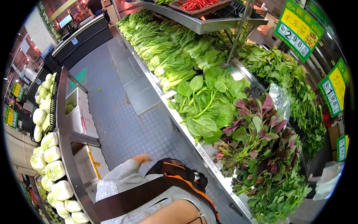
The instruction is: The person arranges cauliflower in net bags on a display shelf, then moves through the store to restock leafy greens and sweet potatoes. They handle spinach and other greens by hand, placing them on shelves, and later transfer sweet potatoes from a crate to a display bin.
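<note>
My left hand (144,158) hangs beside my grey shirt, over the tiled floor; it is blurred, and nothing shows in it. My right hand is out of view. Close to my body is a black bag (167,166) with orange trim, and a brown strap (134,198) crosses my shirt. To my right runs a metal-edged vegetable stand. On it lie broad green leafy vegetables (204,109), red-and-green amaranth (260,131) and a heap of green leaves (279,196). Rows of lettuce-like greens (167,53) cover its far part.
Napa cabbages (54,168) fill a rack on the left, with white foam boxes (91,162) under it. A dark counter (84,42) with a monitor (65,21) stands ahead, a person (98,8) near it. Tiled floor (112,112) runs between the stands. Price signs (299,28) hang right.
</note>
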### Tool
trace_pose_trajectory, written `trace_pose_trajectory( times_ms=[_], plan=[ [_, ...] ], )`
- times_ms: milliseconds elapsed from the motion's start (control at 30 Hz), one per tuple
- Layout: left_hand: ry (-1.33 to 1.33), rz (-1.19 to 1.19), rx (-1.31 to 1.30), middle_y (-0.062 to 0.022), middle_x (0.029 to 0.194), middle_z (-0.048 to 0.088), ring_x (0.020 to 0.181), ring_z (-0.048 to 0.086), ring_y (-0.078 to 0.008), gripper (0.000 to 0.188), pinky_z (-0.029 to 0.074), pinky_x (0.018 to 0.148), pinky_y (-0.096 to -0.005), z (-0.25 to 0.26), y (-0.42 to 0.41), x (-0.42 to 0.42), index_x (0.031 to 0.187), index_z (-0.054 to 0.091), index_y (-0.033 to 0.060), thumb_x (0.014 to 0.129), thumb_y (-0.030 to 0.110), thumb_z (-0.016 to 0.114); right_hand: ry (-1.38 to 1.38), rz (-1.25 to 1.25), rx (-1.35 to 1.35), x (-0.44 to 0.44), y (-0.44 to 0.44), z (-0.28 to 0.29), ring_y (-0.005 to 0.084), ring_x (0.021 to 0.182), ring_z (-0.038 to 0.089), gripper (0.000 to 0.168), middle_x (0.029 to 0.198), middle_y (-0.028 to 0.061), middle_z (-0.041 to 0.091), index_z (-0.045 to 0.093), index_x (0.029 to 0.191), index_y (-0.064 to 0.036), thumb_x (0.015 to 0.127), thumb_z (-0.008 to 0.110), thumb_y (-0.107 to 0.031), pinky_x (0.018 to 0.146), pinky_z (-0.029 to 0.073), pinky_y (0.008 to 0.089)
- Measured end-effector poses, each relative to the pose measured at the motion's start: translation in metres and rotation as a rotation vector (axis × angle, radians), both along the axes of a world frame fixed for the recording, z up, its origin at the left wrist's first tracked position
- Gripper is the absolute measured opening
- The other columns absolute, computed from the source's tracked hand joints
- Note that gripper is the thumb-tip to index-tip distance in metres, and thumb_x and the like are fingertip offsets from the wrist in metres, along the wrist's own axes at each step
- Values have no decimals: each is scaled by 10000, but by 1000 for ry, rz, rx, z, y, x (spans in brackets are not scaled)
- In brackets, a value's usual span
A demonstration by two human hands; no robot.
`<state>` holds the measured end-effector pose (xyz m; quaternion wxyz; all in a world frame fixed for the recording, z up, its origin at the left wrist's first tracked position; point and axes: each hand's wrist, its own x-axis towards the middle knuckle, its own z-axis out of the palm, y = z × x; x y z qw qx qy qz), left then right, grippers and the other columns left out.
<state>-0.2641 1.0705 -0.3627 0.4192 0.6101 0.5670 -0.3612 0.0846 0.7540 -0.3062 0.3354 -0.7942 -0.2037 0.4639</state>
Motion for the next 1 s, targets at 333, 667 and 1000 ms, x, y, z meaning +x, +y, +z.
trace_pose_trajectory(
  times_ms=[333,667,1000],
  plan=[
    [-264,422,241,-185,1092,567,1060,513,-304,666,397,896,-360,-9,69,-76,1059,585,3,733,580,518,25,101,-78,-101,110,-11,166,583,514,313,620,74,548,573,813,18,871,471,-272,572,425,291],
    [-688,-271,-308,-200,1343,320,1265,270,-305,805,209,1035,-389,77,25,-30,1283,353,-21,800,621,390,-46,135,-238,-118,90,-17,199,645,536,353,681,110,568,579,851,21,869,461,-311,613,429,310],
    [-841,90,-316,-182,1315,375,1234,321,-325,804,239,1013,-412,106,28,-84,1275,396,36,770,662,400,-101,431,-158,-118,155,-6,232,706,557,397,743,146,587,584,889,24,867,450,-350,654,434,330]
  ],
)
